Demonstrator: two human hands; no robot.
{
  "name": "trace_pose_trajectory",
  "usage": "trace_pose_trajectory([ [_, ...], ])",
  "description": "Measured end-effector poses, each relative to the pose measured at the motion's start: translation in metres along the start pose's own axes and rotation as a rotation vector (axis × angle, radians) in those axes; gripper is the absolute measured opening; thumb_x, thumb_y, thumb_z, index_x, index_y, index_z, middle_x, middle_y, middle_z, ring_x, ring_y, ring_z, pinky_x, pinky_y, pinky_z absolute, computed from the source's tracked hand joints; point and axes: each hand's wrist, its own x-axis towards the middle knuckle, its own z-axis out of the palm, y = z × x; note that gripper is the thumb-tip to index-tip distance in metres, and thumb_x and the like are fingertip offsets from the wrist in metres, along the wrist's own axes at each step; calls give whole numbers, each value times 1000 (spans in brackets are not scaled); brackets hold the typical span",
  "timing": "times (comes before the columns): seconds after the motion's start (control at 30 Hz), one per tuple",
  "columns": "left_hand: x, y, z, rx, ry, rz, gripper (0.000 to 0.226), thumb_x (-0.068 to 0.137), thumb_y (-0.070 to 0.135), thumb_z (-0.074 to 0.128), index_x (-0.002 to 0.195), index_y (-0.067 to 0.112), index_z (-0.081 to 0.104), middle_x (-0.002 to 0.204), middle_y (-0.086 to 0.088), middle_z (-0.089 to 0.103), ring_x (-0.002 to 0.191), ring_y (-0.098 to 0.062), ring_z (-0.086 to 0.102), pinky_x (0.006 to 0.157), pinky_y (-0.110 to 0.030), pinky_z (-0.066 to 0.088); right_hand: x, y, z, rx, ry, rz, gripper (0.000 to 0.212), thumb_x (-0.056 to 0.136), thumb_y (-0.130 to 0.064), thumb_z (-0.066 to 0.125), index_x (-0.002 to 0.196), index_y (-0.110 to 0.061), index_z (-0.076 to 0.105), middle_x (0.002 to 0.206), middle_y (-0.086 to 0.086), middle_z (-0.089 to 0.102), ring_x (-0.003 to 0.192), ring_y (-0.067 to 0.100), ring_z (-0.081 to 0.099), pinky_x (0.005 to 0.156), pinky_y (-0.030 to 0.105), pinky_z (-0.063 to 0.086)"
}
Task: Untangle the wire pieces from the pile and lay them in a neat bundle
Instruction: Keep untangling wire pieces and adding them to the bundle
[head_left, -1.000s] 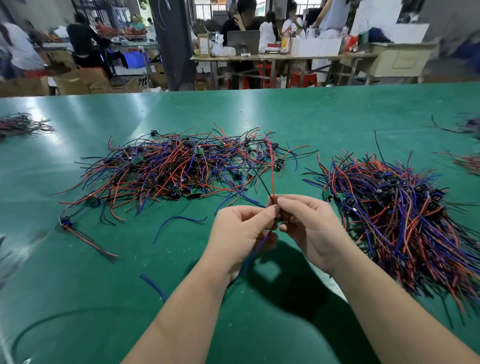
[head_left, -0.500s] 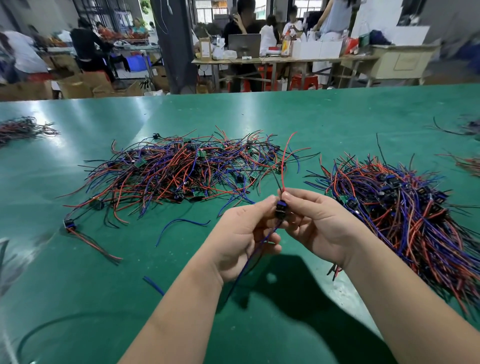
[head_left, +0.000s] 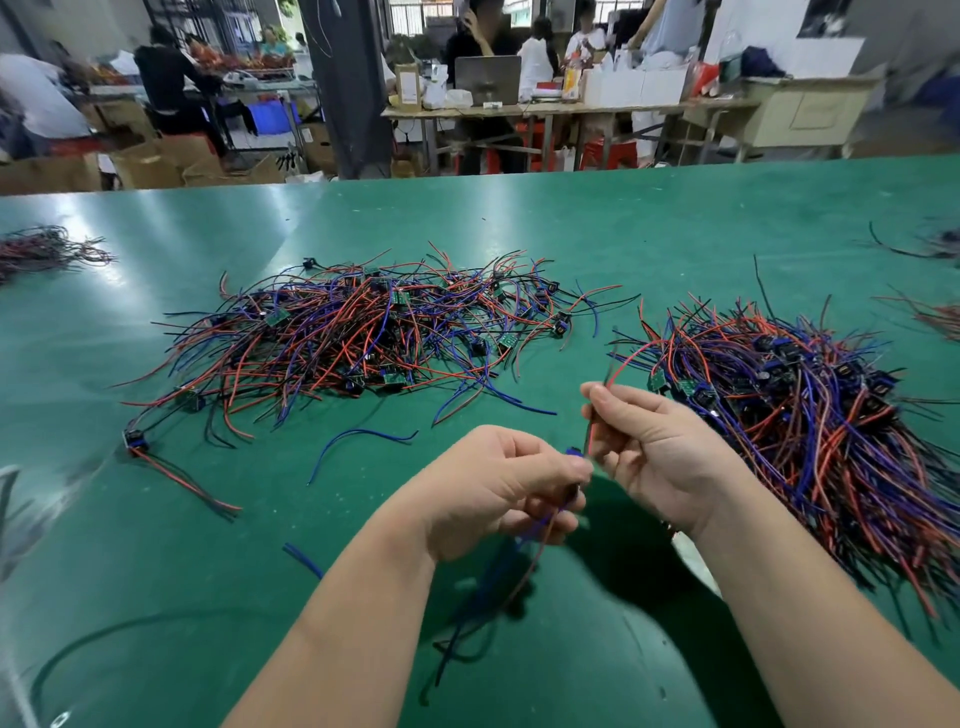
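Head view, right hand (head_left: 660, 457), left hand (head_left: 493, 488) parted, both gripping wire piece (head_left: 573, 453)

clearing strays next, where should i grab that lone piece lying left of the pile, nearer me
Pinch its dark connector from above, coming from the left. It is the only solid lump there and sits at the left end, apart from most of the pile, while its red and black wires trail free toward you, so they should hang straight when lifted.

Green table (head_left: 675, 234); tangled pile (head_left: 363, 332) runs red, blue, black; right bundle (head_left: 810, 415) matches; loose blue wire (head_left: 363, 439) nearby.
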Motion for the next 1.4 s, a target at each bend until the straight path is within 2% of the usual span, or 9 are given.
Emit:
trace_pose_trajectory([
  [0.23,-7,-2,11,199,-263,-32,21,76,17,67,64,23,51,73,-2,68,57,-12,64,47,-15,45,2,-17,-12,132,265,-186,8,82,-3,66,79,-10,62,56,-1,63,43,4,53,38,13,38],
  [0.37,-7,-1,5,306,-263,58,19,71,16,69,66,21,52,78,-11,52,67,-19,41,57,-24,31,2,-17,-11,165,292,-197,14,85,-10,66,72,-11,59,52,-2,59,39,1,48,37,11,36],
  [0.57,-13,2,-2,146,-365,80,16,67,14,73,64,23,60,68,-3,55,49,-6,48,50,-15,41,3,-18,-14,312,206,-195,29,96,-30,51,79,-10,61,53,-4,61,45,2,56,42,11,42],
  [0.7,-10,9,-4,-197,-287,193,19,54,26,83,66,23,69,64,4,61,53,-10,55,53,-21,49,-1,-12,-9,286,140,-56,25,99,-17,43,85,-7,61,58,4,67,50,8,63,48,13,49],
  [0.83,-7,17,-6,-586,-77,244,16,68,37,76,65,22,72,62,7,65,58,-5,64,56,-19,52,-5,4,0,136,103,72,14,92,4,48,92,-5,59,58,8,66,45,9,60,45,14,49],
  [0.97,-3,19,-8,-867,190,201,18,60,36,70,63,18,72,70,9,72,57,-2,66,46,-15,49,-12,8,6,-12,-48,100,35,75,8,61,108,-5,58,66,10,67,50,12,63,49,15,52],
  [1.07,0,18,-6,-841,244,114,15,60,34,72,61,19,72,70,9,73,53,0,65,44,-13,47,-16,14,13,-110,-124,-45,51,59,-6,71,109,-15,65,72,3,67,54,8,61,52,14,49],
  [1.2,4,11,7,-651,190,-9,16,55,36,76,60,20,73,70,9,72,48,1,60,43,-11,45,-18,17,20,1,-154,-214,37,47,-21,77,84,-22,79,71,-5,69,56,3,57,57,11,46],
  [1.4,8,0,18,-403,185,-28,21,51,43,76,61,26,71,71,14,70,48,2,55,44,-12,42,-16,8,16,71,-45,-281,11,64,-15,65,65,-14,76,68,-4,71,53,3,56,54,13,48],
])
